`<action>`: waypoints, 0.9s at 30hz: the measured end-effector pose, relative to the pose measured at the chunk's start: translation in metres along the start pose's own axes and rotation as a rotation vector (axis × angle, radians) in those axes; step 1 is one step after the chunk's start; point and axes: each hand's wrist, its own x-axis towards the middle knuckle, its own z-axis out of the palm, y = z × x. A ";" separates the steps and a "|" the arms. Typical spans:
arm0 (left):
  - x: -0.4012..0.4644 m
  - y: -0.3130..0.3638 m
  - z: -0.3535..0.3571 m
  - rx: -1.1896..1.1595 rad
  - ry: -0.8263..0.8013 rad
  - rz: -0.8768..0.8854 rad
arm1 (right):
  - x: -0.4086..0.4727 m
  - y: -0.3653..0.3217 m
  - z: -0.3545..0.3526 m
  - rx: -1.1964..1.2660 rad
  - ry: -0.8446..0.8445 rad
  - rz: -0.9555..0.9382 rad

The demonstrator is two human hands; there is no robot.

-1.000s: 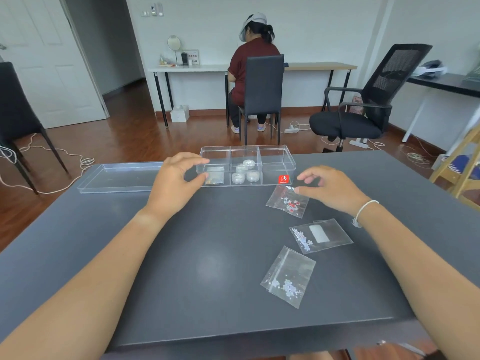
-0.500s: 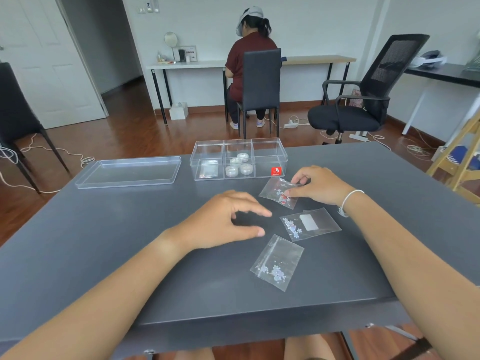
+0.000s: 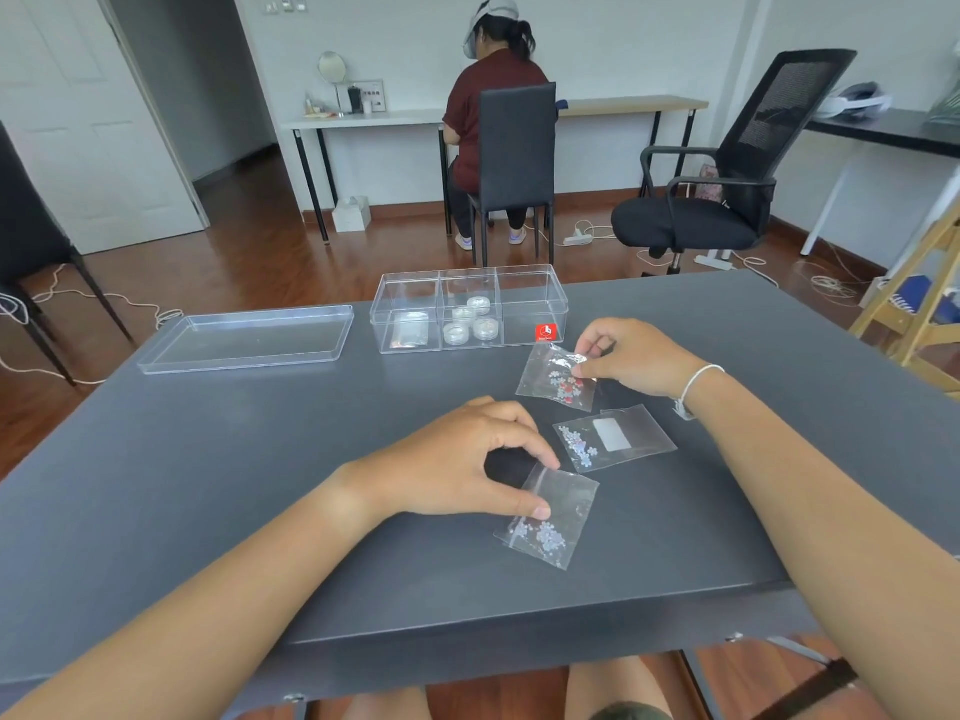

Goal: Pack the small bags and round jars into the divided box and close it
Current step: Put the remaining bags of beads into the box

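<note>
Left hand (image 3: pixel 457 462) arches palm-down, thumb and forefinger pinching the near bag (image 3: pixel 551 517). Right hand (image 3: pixel 631 356) curls, fingertips apparently pinching the far bag (image 3: pixel 556 379), just short of the box (image 3: pixel 470 309).

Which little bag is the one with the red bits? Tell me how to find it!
Find the clear box on the gray table. Just in front of its red sticker, the right hand pinches a small bag. Only that bag has red pieces; the other two hold pale ones.
</note>
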 end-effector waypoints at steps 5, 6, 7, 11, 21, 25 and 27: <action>0.001 -0.002 -0.002 -0.055 0.035 0.002 | -0.003 -0.003 -0.005 0.043 0.016 -0.016; 0.001 -0.003 -0.002 -0.070 0.047 -0.008 | -0.004 -0.003 -0.006 0.067 0.022 -0.022; 0.001 -0.004 -0.002 -0.091 0.062 -0.020 | -0.005 -0.004 -0.007 0.094 0.029 -0.028; 0.001 -0.006 -0.003 -0.229 0.124 -0.054 | -0.005 -0.008 -0.015 0.215 0.076 -0.054; 0.005 -0.023 -0.021 -0.473 0.479 -0.081 | 0.014 -0.021 -0.035 0.520 0.384 -0.112; 0.005 -0.028 -0.027 -0.503 0.598 -0.089 | 0.036 -0.032 -0.038 0.521 0.533 -0.103; 0.004 -0.029 -0.029 -0.511 0.649 -0.092 | 0.048 -0.037 -0.034 0.488 0.571 -0.097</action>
